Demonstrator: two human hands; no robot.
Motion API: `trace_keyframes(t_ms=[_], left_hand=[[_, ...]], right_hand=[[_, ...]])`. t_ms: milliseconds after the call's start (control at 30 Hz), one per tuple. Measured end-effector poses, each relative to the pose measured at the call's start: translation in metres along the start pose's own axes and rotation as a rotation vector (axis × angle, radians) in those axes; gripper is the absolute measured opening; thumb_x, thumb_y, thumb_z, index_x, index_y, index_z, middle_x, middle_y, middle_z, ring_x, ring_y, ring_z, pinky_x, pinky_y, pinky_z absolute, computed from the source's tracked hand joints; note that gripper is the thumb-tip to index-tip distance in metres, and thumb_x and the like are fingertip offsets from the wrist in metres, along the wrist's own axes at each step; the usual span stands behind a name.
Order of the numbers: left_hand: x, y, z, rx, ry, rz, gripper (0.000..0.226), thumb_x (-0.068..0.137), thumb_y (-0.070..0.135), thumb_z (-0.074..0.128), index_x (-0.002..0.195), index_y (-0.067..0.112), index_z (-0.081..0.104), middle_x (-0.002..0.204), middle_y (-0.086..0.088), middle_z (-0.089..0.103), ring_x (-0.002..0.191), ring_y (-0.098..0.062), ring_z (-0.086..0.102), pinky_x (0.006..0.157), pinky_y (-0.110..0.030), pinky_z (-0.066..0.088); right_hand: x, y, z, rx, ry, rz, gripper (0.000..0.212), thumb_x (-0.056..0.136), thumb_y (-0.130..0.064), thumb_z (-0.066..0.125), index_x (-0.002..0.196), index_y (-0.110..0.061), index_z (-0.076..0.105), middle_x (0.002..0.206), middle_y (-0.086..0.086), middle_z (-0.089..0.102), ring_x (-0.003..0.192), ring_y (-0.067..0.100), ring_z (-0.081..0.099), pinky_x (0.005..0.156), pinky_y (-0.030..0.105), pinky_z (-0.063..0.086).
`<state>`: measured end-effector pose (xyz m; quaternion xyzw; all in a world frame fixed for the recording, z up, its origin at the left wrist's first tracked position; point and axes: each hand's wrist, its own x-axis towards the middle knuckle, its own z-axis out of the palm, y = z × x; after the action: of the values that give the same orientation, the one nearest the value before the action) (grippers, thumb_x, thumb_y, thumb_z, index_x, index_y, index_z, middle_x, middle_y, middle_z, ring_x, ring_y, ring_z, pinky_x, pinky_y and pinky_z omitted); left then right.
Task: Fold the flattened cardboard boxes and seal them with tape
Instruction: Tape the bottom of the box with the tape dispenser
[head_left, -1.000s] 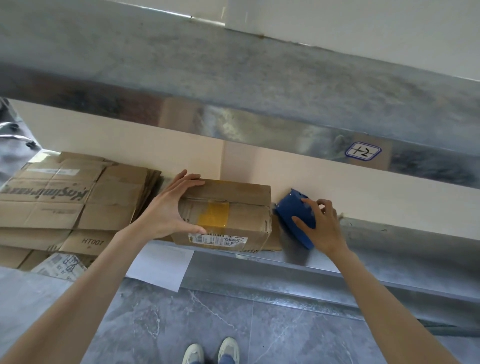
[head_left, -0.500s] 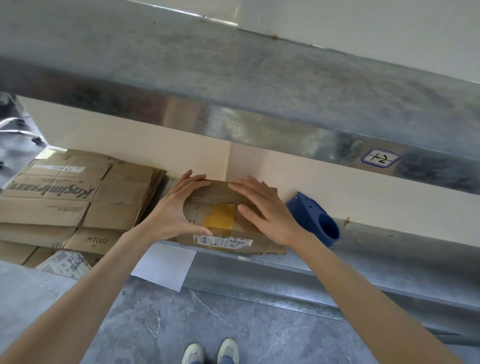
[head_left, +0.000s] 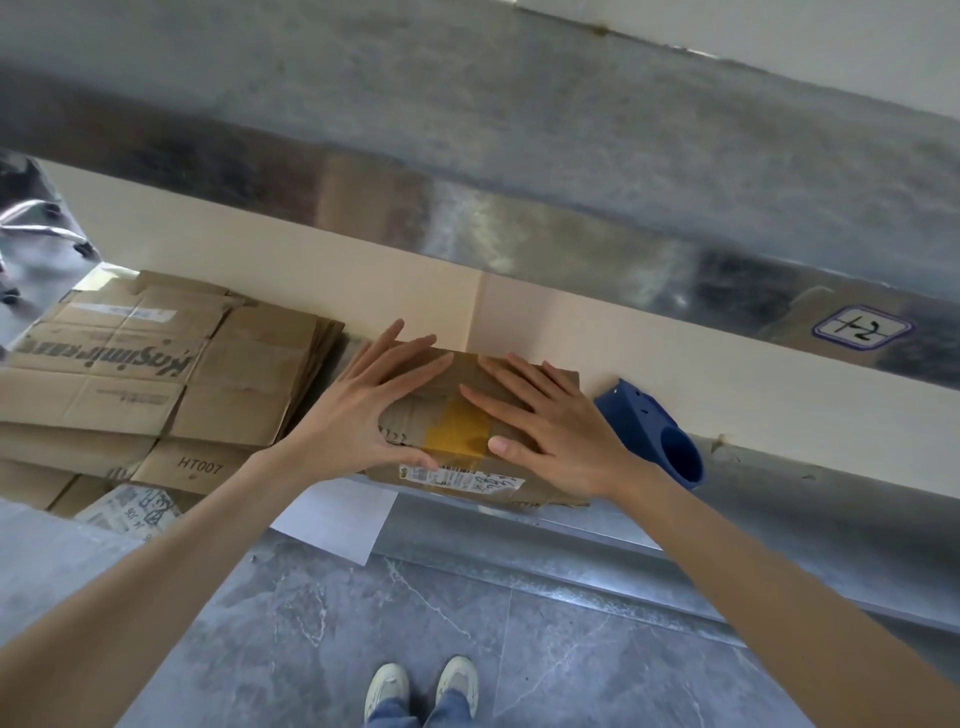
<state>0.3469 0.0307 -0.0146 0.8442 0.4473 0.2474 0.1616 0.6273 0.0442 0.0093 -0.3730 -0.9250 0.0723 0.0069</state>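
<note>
**Two flat palms on a light, crushable box**

The small brown cardboard box (head_left: 462, 480) sits on the front edge of the grey metal shelf (head_left: 597, 525), between the stack of flattened brown cardboard boxes (head_left: 156, 374) on its left and the blue plastic tape dispenser (head_left: 649, 436) just beside it on the right. A strip of yellow-brown tape (head_left: 457, 431) runs over its top and down the near face.

Neither hand has a grasp on anything. The left hand (head_left: 363, 410) and the right hand (head_left: 550, 431) both lie spread on the lid, fingers straight, pressing down. The left thumb runs along the top front edge, and the right thumb touches the tape.

The box looks used: the board is creased and scuffed, so the panels are likely soft and will dent under hard pressure. It is probably empty and light, and may skid on the smooth metal if pushed sideways. The lid's middle, over the flap seam, is the weakest spot, so broad, flat pressure suits it best. To lift or turn it, the short end walls and corners are the firmer places to hold, with fingers kept off the fresh tape.
</note>
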Motion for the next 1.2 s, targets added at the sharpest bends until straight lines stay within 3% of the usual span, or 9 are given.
trace_keyframes(t_ms=[100, 233, 367, 533, 633, 767, 867, 1000, 1200], left_hand=[[0.001, -0.004, -0.003, 0.119, -0.038, 0.091, 0.094, 0.074, 0.078, 0.061, 0.153, 0.034, 0.035, 0.164, 0.006, 0.023, 0.155, -0.022, 0.004, 0.121, -0.055, 0.012], [-0.001, -0.005, -0.004, 0.138, -0.061, 0.117, 0.098, 0.077, 0.078, 0.058, 0.157, 0.034, 0.024, 0.165, 0.008, 0.019, 0.155, -0.021, 0.005, 0.123, -0.051, 0.014], [-0.004, -0.009, -0.007, 0.189, -0.107, 0.194, 0.093, 0.082, 0.078, 0.053, 0.158, 0.034, 0.021, 0.166, 0.01, 0.015, 0.155, -0.023, 0.001, 0.125, -0.04, -0.001], [-0.002, -0.012, -0.01, 0.195, -0.164, 0.214, 0.087, 0.085, 0.077, 0.049, 0.158, 0.039, 0.019, 0.167, 0.013, 0.012, 0.155, -0.02, 0.001, 0.124, -0.048, 0.003], [-0.003, -0.011, -0.009, 0.128, -0.152, 0.177, 0.088, 0.084, 0.076, 0.053, 0.157, 0.04, 0.021, 0.166, 0.015, 0.013, 0.155, -0.017, 0.002, 0.125, -0.045, 0.002], [-0.003, -0.008, -0.007, 0.097, -0.095, 0.126, 0.084, 0.083, 0.075, 0.056, 0.154, 0.038, 0.032, 0.164, 0.013, 0.02, 0.155, -0.016, 0.007, 0.123, -0.051, 0.014], [-0.004, -0.005, -0.008, 0.086, -0.091, 0.056, 0.093, 0.079, 0.079, 0.056, 0.156, 0.036, 0.025, 0.165, 0.015, 0.018, 0.154, -0.011, 0.004, 0.121, -0.046, 0.021], [-0.007, 0.005, -0.007, -0.021, -0.037, -0.103, 0.098, 0.077, 0.08, 0.054, 0.157, 0.033, 0.023, 0.165, 0.02, 0.012, 0.153, -0.006, 0.0, 0.114, -0.051, 0.037], [-0.005, 0.017, -0.008, -0.066, -0.01, -0.235, 0.097, 0.075, 0.084, 0.048, 0.156, 0.034, 0.028, 0.164, 0.022, 0.01, 0.15, 0.003, -0.007, 0.111, -0.049, 0.036]], right_hand=[[0.001, 0.0, -0.001, -0.018, -0.022, -0.001, 0.06, 0.098, -0.068, 0.005, 0.154, -0.048, -0.003, 0.166, -0.012, -0.007, 0.153, 0.017, -0.007, 0.121, 0.038, -0.008], [-0.002, -0.001, -0.002, -0.019, -0.009, -0.02, 0.06, 0.099, -0.067, 0.004, 0.154, -0.047, -0.009, 0.165, -0.012, -0.013, 0.153, 0.018, -0.008, 0.122, 0.041, -0.007], [-0.002, 0.0, -0.002, -0.029, -0.035, -0.084, 0.052, 0.102, -0.062, 0.007, 0.151, -0.055, -0.006, 0.165, -0.016, -0.012, 0.153, 0.016, -0.012, 0.12, 0.043, -0.012], [0.001, 0.002, -0.002, -0.047, -0.065, -0.079, 0.05, 0.102, -0.062, 0.006, 0.15, -0.057, -0.004, 0.164, -0.018, -0.014, 0.152, 0.015, -0.017, 0.119, 0.043, -0.014], [0.001, 0.0, -0.003, -0.039, -0.059, -0.061, 0.054, 0.099, -0.067, 0.006, 0.15, -0.056, -0.006, 0.165, -0.016, -0.009, 0.153, 0.015, -0.012, 0.121, 0.043, -0.011], [0.002, -0.001, -0.004, -0.044, -0.046, -0.044, 0.061, 0.097, -0.071, 0.01, 0.152, -0.051, -0.005, 0.166, -0.015, -0.005, 0.153, 0.016, -0.007, 0.122, 0.043, -0.009], [0.002, -0.002, -0.004, -0.033, -0.025, -0.004, 0.064, 0.096, -0.072, 0.007, 0.153, -0.048, -0.009, 0.166, -0.013, -0.004, 0.153, 0.016, -0.008, 0.123, 0.045, -0.008], [0.001, -0.006, 0.0, 0.031, 0.053, 0.1, 0.07, 0.095, -0.073, 0.011, 0.155, -0.044, -0.009, 0.166, -0.014, -0.004, 0.152, 0.011, -0.014, 0.122, 0.04, -0.013], [0.007, -0.01, 0.0, 0.107, 0.077, 0.258, 0.082, 0.088, -0.08, 0.013, 0.157, -0.038, 0.004, 0.166, -0.011, -0.01, 0.151, 0.012, -0.02, 0.122, 0.049, -0.011]])
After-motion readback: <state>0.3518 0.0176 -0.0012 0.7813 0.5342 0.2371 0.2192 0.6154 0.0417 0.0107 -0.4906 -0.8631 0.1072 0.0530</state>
